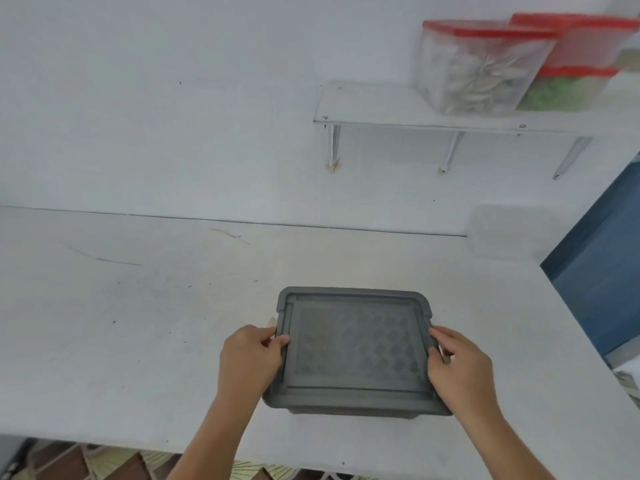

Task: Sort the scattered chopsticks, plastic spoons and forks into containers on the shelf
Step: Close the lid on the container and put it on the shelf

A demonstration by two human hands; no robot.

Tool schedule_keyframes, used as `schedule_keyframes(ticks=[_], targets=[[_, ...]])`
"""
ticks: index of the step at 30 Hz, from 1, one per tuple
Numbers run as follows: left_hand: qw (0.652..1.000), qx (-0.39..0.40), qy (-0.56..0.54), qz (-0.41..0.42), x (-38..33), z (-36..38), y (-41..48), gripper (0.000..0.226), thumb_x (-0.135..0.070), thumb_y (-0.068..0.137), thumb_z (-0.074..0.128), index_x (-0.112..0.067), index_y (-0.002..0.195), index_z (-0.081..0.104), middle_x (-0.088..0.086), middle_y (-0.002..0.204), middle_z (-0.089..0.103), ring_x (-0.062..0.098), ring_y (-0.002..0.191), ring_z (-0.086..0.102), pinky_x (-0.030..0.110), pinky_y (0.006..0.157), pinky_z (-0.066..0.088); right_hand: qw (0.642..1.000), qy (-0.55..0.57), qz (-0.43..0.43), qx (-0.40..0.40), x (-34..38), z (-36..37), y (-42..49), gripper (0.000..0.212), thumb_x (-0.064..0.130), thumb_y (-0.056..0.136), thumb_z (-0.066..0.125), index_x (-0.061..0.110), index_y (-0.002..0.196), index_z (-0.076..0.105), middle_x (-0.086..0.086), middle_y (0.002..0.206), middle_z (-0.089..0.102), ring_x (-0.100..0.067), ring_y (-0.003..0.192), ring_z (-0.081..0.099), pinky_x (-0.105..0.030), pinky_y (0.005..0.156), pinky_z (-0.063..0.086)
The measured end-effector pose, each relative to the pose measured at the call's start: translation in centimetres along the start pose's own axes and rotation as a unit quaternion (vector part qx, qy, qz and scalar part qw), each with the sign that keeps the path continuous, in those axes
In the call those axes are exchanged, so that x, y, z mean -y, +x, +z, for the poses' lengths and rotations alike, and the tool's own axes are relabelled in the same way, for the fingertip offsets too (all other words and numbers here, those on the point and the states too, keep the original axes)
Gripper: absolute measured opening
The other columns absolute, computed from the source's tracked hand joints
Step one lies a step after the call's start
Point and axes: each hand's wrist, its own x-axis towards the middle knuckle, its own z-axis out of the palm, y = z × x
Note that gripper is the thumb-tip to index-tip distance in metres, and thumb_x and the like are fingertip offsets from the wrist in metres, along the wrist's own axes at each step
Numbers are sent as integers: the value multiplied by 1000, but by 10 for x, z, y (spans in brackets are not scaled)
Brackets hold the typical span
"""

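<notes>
Both hands, left hand (250, 355) and right hand (459, 365), grip the lidded grey plastic box (356, 351); red-lidded clear containers (481, 67) sit filled on the white wall shelf (374, 109). Sorting appears nearly finished.

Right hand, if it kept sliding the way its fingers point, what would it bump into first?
The grey box: the right hand grips its right edge, fingers pointing across its top.

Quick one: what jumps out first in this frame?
The dark grey rectangular plastic box with a patterned lid stands near the front edge of the white table, gripped at its sides by the left hand and the right hand. Next come the clear plastic containers with red lids on the white wall shelf at upper right. The nearest holds pale, blurred cutlery, and one behind it holds something green.
</notes>
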Motion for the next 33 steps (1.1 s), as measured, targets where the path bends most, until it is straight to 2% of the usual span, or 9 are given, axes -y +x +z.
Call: schedule_keyframes(ticks=[6,8,12,15,20,23,27,30,33], targets=[[1000,-10,-15,7,6,7,0,18,-30,91,71,-22,77,76,-1,79,59,23,75,59,29,61,39,999,-27,35,-4,13,-2,-10,39,-2,89,62,9,124,74,-1,130,70,-20,107,66,-20,98,39],[998,-40,-43,6,2,9,1,8,-23,88,76,-19,94,73,-1,96,56,21,85,57,30,72,41,998,-40,34,-21,12,1,-11,37,-2,87,63,7,121,76,-3,124,72,-24,111,66,-25,99,42],[987,11,-133,-91,2,15,-3,38,-32,95,68,-17,128,59,1,122,61,26,106,61,37,85,48,997,-7,41,-64,7,7,-15,28,5,91,70,10,118,76,-7,113,64,-31,106,61,-47,99,51],[953,99,-233,-167,1,12,-3,28,-38,103,56,-13,101,68,8,102,72,30,95,68,46,83,57,980,78,182,-18,7,5,-9,42,23,97,68,13,137,62,-7,132,58,-32,120,58,-50,107,47],[997,16,-69,-22,0,18,-5,16,-21,103,50,-12,96,62,6,74,64,26,70,60,38,61,49,978,100,183,1,8,3,-8,25,27,93,62,5,85,70,-12,77,69,-36,77,61,-40,69,49],[994,38,99,34,-9,26,-7,38,-16,101,43,-12,139,46,6,96,63,22,73,56,33,59,39,995,-37,86,-39,13,9,-16,34,9,98,60,6,130,70,-7,105,76,-32,95,68,-35,82,52],[977,79,189,58,-19,36,-15,63,-24,108,33,-1,162,9,20,166,21,35,138,49,38,97,49,975,-217,6,47,19,16,-19,52,18,106,41,6,156,40,-10,156,49,-29,138,50,-37,108,43],[971,69,212,84,-13,39,-13,63,-27,111,26,2,162,2,20,170,6,32,150,35,35,106,46,956,-276,0,98,18,17,-23,60,24,108,30,7,163,17,-9,170,20,-24,157,20,-32,123,23],[978,92,174,63,-15,41,-13,66,-21,107,37,-1,162,8,18,170,9,34,149,37,39,110,45,943,-313,-7,111,20,18,-23,65,25,106,31,4,163,11,-11,171,15,-26,157,17,-32,124,21]])
